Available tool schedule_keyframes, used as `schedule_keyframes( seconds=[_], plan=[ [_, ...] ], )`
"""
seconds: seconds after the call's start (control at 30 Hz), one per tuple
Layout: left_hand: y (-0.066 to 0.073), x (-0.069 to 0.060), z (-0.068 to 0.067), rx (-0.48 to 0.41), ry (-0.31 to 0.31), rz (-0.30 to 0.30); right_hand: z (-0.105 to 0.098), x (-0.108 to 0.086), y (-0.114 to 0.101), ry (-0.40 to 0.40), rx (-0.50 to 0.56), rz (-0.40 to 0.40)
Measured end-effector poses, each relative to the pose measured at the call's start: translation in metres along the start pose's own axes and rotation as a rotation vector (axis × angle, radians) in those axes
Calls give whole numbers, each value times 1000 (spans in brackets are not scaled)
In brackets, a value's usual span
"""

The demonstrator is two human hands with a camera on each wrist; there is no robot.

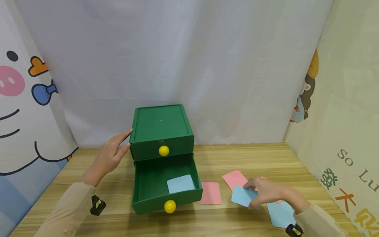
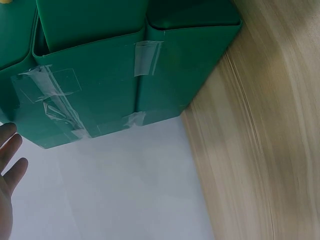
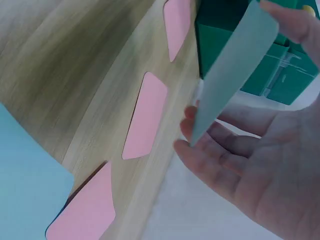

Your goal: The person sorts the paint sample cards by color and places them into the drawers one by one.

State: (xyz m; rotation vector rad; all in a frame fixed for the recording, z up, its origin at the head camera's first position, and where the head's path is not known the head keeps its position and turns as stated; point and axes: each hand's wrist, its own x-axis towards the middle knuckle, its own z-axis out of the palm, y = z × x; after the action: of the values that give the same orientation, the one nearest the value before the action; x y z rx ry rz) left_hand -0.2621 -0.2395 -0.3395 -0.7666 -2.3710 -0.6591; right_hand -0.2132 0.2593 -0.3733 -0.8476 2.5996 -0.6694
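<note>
A green drawer box [image 1: 161, 123] with yellow knobs stands on the table, its lower drawer [image 1: 165, 203] pulled out. Inside that drawer lies a light blue card [image 1: 181, 184]. My left hand [image 1: 108, 156] is at the box's left side, fingers extended, with fingertips at its upper edge; in the left wrist view some fingers [image 2: 15, 172] show at the left. To the right of the drawer, my right hand [image 1: 267, 191] pinches another light blue card [image 1: 244, 196] between thumb and fingers, raised above the table. The right wrist view shows this card [image 3: 235, 75] tilted, seen nearly edge-on.
Pink cards lie on the wooden table, one beside the drawer [image 1: 211, 193] and one behind the held card [image 1: 235, 178]. Another pink card [image 3: 85, 210] partly shows near a blue card [image 1: 281, 215] at the right. White cloth [image 1: 237, 82] hangs behind; printed panels flank both sides.
</note>
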Motion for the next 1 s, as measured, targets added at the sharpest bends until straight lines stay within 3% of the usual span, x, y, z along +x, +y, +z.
schedule_keyframes(
  seconds=[0.1,0.17,0.4,0.67,1.0],
  plan=[
    [0,0,0,3,1,1,-5,-3,-2,-88,115,23],
    [0,0,1,3,2,2,-6,-4,-2,-96,122,22],
    [-1,0,1,1,4,0,-16,2,-19,-29,37,-8],
    [-1,0,0,14,-4,-10,-41,18,-59,94,-120,-179],
    [0,1,0,10,-2,-4,-56,47,-102,148,-198,-314]
  ],
)
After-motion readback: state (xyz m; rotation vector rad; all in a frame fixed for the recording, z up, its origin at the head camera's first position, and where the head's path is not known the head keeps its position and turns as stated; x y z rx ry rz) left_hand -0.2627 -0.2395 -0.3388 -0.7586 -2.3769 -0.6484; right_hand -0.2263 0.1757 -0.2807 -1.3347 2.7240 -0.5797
